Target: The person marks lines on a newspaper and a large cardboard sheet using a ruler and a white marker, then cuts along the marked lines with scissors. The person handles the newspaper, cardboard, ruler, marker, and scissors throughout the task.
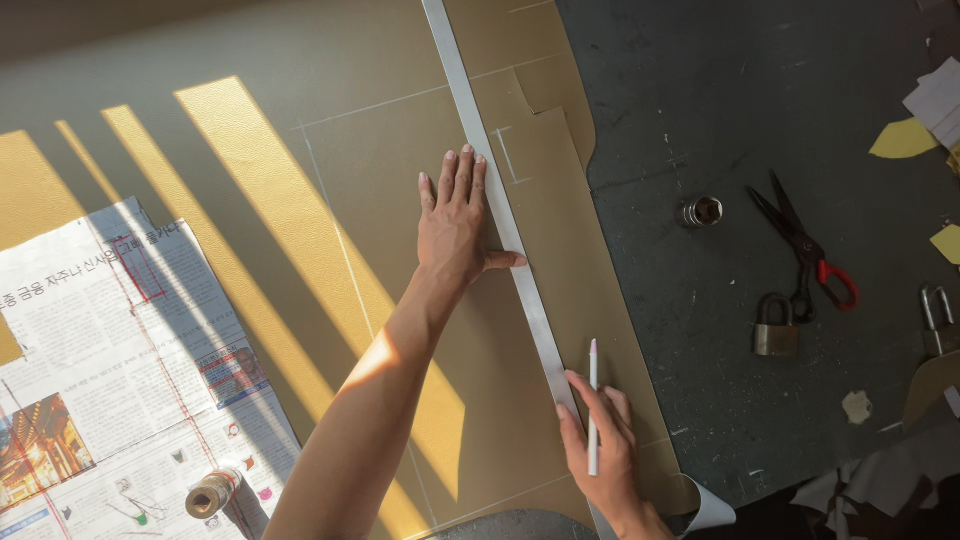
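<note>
Long metal ruler laid diagonally across olive-tan sheet material, running from top centre down to the bottom edge. Left hand pressed flat, fingers spread, on the sheet and against the ruler's left edge, thumb across the ruler. Right hand closed around a white marking pen, tip upward, just beside the ruler's right edge near its lower end. Faint chalk lines visible on the sheet.

Printed newspaper at lower left, white with red line marks and a colour photograph, overlapping the sheet; small brass-coloured roll resting on it. To the right, dark worktable bearing a small metal cylinder, red-handled scissors, a brass padlock and a second padlock at the frame edge. Yellow scraps at upper right. Sheet corner curled up at the bottom right. Open sheet surface at upper left, striped by sunlight.
</note>
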